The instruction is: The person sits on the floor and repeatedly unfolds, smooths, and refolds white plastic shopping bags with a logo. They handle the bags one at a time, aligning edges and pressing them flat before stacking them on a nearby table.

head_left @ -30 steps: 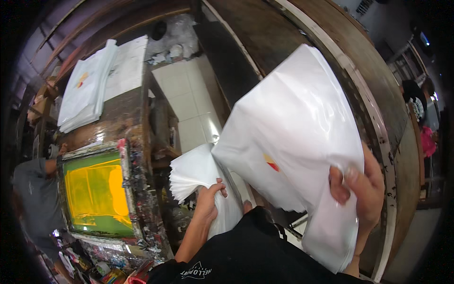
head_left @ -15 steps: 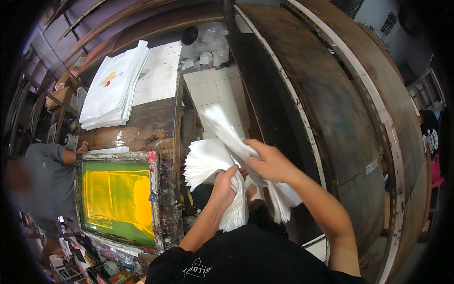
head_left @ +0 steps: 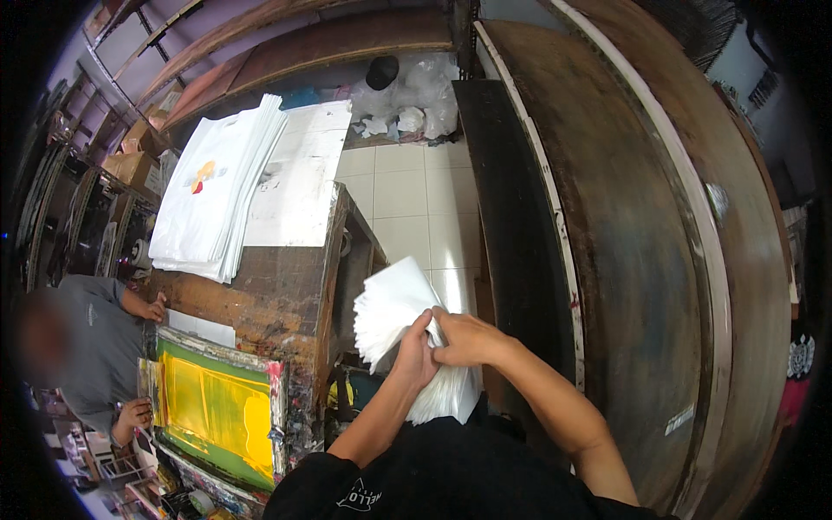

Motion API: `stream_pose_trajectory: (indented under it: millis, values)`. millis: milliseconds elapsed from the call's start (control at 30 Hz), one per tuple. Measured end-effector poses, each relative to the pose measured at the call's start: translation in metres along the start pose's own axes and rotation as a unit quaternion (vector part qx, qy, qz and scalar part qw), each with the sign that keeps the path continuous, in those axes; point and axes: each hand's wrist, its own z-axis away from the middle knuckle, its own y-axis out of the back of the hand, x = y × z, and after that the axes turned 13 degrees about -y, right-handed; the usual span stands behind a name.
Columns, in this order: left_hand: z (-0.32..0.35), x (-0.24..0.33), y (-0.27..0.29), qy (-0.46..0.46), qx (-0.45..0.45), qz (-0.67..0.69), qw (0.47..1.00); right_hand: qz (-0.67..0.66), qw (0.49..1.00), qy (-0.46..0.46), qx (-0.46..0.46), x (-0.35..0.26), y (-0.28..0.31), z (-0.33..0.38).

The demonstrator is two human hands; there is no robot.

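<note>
Near six o'clock, left hand (head_left: 416,360) clamps white sheets (head_left: 390,299) mid-bundle (likely light, floppy, slippery; best held there); right hand (head_left: 469,338) alongside, grip unclear.

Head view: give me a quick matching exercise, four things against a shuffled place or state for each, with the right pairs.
1. White bundle
2. Framed screen
3. Stack of white sheets
4. Long black panel

A. Right of the pale floor tiles
B. Green, smeared with yellow
C. In the left hand, with the right hand up against it
D. On the table, yellow-and-red print on top

Pairs: 1-C, 2-B, 3-D, 4-A
</note>
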Motion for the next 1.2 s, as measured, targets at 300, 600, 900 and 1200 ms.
stream_pose_trajectory:
  millis: [300,600,900,1200]
  values:
    - [-0.124,0.049,-0.07,-0.027,0.026,0.037,0.999,0.086,0.994,0.034,0.064,-0.007,0.109,-0.074]
    - [-0.29,0.112,-0.14,-0.075,0.029,-0.063,0.995,-0.171,0.965,0.043,0.195,0.032,0.239,-0.167]
    - [-0.39,0.246,-0.202,-0.1,0.01,-0.097,0.99,-0.396,0.843,-0.003,0.364,0.059,0.356,-0.32]
    - [-0.497,0.334,-0.242,-0.154,0.067,-0.118,0.979,-0.518,0.847,0.061,-0.099,0.034,0.365,-0.505]
